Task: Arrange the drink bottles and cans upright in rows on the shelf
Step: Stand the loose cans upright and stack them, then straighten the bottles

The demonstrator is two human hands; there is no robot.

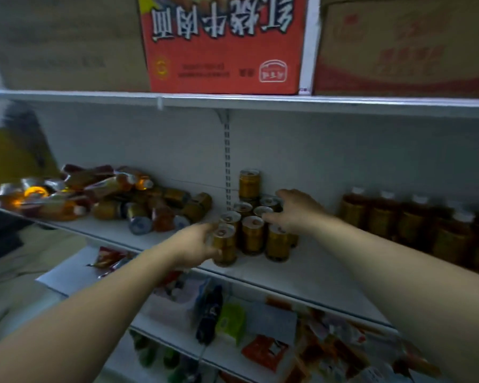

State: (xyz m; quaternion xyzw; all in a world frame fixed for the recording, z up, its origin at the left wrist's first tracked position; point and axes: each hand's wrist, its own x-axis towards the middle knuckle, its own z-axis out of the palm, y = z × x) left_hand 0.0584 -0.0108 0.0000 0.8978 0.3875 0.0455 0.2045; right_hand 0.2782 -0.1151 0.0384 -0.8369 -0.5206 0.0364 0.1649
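Landmark: block of upright cans (256,225), mid-shelf (302,275), below the wall upright.

Front-left can (224,244): upright, long axis vertical, at the block's front-left corner. Left hand (197,244) is clamped round its left side.

Right hand (293,211): fingers spread apart, resting on the can tops at the block's right; grips nothing.

Toppled cans and bottles (108,197): lying in a heap, well left of the block, nearer the left hand.

Upright bottles (415,225): in rows right of the block.

About nine upright cans (252,234), eight upright bottles (411,217), three cartons (224,45)
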